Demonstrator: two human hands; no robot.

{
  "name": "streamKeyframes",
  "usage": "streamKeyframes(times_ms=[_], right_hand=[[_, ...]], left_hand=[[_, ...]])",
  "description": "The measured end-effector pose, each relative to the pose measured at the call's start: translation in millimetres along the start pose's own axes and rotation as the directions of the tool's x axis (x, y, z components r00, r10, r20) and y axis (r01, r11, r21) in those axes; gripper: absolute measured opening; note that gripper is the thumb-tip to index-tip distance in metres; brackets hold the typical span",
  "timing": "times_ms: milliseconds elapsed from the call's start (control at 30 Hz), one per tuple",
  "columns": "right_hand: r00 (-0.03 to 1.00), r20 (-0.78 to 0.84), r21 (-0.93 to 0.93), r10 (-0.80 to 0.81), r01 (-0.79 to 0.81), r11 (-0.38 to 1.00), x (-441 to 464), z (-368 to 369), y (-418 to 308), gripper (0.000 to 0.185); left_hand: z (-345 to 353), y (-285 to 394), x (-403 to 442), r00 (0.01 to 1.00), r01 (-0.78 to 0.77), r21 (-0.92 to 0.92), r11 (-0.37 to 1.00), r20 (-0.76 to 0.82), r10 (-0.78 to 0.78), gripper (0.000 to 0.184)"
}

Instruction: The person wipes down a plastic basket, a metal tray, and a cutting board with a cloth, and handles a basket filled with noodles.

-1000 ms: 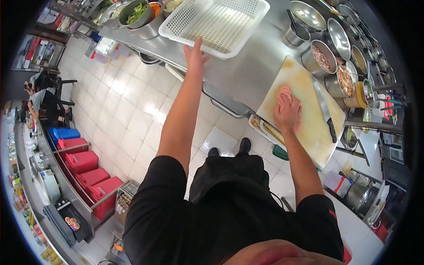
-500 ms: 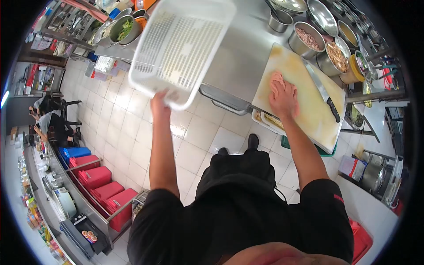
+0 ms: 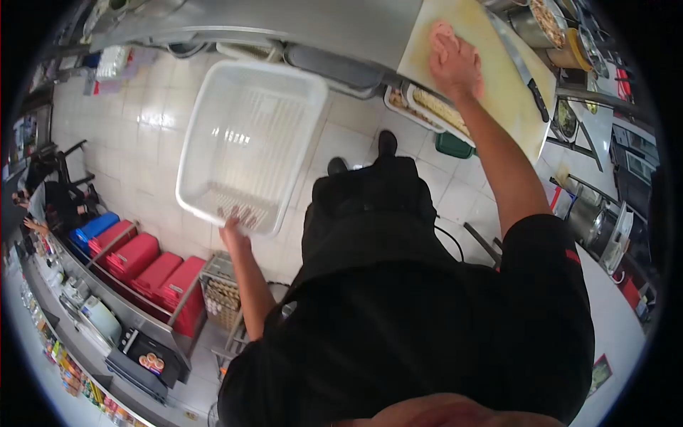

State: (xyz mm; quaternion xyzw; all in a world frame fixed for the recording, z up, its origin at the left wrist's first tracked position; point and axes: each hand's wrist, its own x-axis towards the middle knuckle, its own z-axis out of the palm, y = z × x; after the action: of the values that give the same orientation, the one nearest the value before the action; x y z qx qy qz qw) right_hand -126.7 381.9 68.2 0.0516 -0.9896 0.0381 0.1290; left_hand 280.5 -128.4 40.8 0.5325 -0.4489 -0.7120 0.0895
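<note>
My left hand grips the near rim of a white perforated plastic basket. The basket hangs over the tiled floor, off the counter, and I see into its inside; part of my fingers shows through its wall. On the cutting board, my right hand is curled over a piece of pink raw meat, whose far end sticks out past the fingers. A knife with a black handle lies along the board, to the right of that hand.
The steel counter runs across the top. Under the board are food trays and a green container. Red bins stand lower left, near a person. A wire rack with a basket is beside my left arm.
The white basket has come down and towards me in my left hand, away from the counter. My view has tilted lower. My right hand stays on the meat.
</note>
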Motion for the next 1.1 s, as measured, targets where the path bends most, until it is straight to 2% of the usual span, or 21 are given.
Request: streamKeyframes(times_ms=[167,233,300,367,467,633,867,967,1100], right_hand=[[0.998,-0.055,0.034,0.002,0.000,0.999,2,7,-2,0.048],[0.996,-0.082,0.070,0.016,-0.010,0.998,0,13,-1,0.047],[0.996,-0.090,0.071,0.008,-0.001,0.997,1,15,0,0.047],[0.996,-0.093,0.070,0.006,0.001,0.998,-1,17,0,0.047],[0.996,-0.094,0.065,0.009,-0.003,0.998,0,15,2,0.046],[0.992,-0.127,0.064,0.003,0.005,0.998,1,21,4,0.045],[0.997,-0.071,0.066,0.036,-0.031,0.997,-1,9,-4,0.045],[0.997,-0.063,0.069,0.034,-0.030,0.997,-1,7,-3,0.046],[0.998,-0.044,0.066,0.038,-0.035,0.997,-1,8,-3,0.046]], left_hand=[[60,-51,24,0.993,0.106,0.003,0.994,0.057,-0.106,0.089],[79,-79,48,0.992,0.049,-0.013,0.999,0.113,-0.047,0.084],[129,-66,28,0.991,0.069,-0.018,0.997,0.113,-0.067,0.071],[153,-83,42,0.984,0.060,-0.042,0.997,0.168,-0.052,0.058],[188,-118,73,0.981,0.023,0.020,1.000,0.191,-0.027,0.046],[279,-119,62,0.977,0.077,-0.018,0.997,0.198,-0.072,0.044],[381,-122,69,0.973,0.102,-0.072,0.992,0.215,-0.084,0.043],[408,-121,80,0.952,0.082,-0.139,0.987,0.304,-0.036,0.038],[428,-114,99,0.929,0.142,-0.160,0.977,0.363,-0.075,0.030]])
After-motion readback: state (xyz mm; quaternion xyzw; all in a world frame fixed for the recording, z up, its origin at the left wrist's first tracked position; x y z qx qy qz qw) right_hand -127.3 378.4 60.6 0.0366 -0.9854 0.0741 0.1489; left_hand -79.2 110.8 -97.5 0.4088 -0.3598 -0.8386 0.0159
